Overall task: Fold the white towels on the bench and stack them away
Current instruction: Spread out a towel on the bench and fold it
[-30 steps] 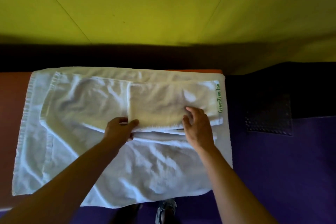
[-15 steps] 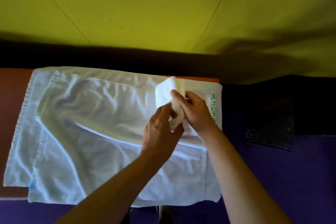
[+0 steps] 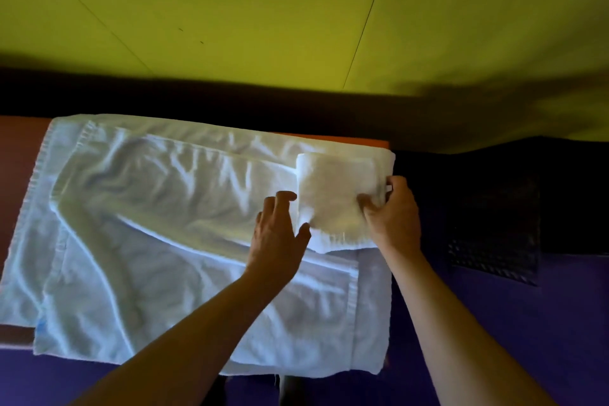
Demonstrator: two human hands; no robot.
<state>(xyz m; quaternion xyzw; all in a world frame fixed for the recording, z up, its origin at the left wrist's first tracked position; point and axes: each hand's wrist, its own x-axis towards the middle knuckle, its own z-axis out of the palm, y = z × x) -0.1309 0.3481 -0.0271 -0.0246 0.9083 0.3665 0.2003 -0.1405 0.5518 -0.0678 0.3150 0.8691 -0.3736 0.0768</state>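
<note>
A small white towel [image 3: 333,194], folded into a compact square, lies at the right end of the bench on top of larger white towels [image 3: 171,241] spread flat and wrinkled. My right hand [image 3: 392,211] grips the folded towel's right edge, thumb on top and fingers round the side. Just left of the folded towel hovers my left hand [image 3: 276,234], fingers spread and relaxed, holding nothing and slightly blurred. The orange-brown bench [image 3: 19,148] shows at the far left and along the back edge.
A yellow-green wall [image 3: 296,10] rises behind the bench. To the right is a dark object with a black mesh panel [image 3: 494,247]. Purple floor [image 3: 527,339] lies to the right and in front of the bench.
The small towel was folded over from left to right into a square. My left hand has let go and drawn back left; my right hand has shifted to the towel's right edge.
</note>
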